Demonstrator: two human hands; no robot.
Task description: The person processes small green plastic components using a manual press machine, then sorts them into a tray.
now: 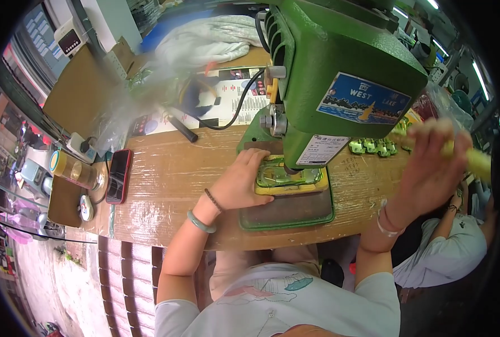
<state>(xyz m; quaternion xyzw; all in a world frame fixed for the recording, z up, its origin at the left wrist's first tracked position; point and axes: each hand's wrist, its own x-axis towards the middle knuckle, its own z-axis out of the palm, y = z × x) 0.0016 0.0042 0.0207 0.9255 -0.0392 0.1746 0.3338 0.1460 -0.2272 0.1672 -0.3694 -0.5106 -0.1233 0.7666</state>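
My left hand [241, 180] grips the left end of a yellow block-like fixture [292, 190], thumb along its near side and fingers at the far side. A clear, green-tinted plastic part [281, 173] lies in the fixture, under the spindle of a green bench drill [306, 101]. The fixture rests on the drill's flat base [286, 216]. Off to the right, my right hand [438, 160] is raised and closed around a yellow lever handle [477, 163]; hand and handle are somewhat blurred. The spindle's tip is hidden behind the part and the drill's body.
Several green pieces [373, 147] lie right of the drill. A red-edged phone [119, 176], a yellow-lidded jar [73, 168] and a cardboard box [64, 196] are at the left. A black cable [241, 101] and white cloth [210, 39] lie behind. Another person [446, 253] sits at the right.
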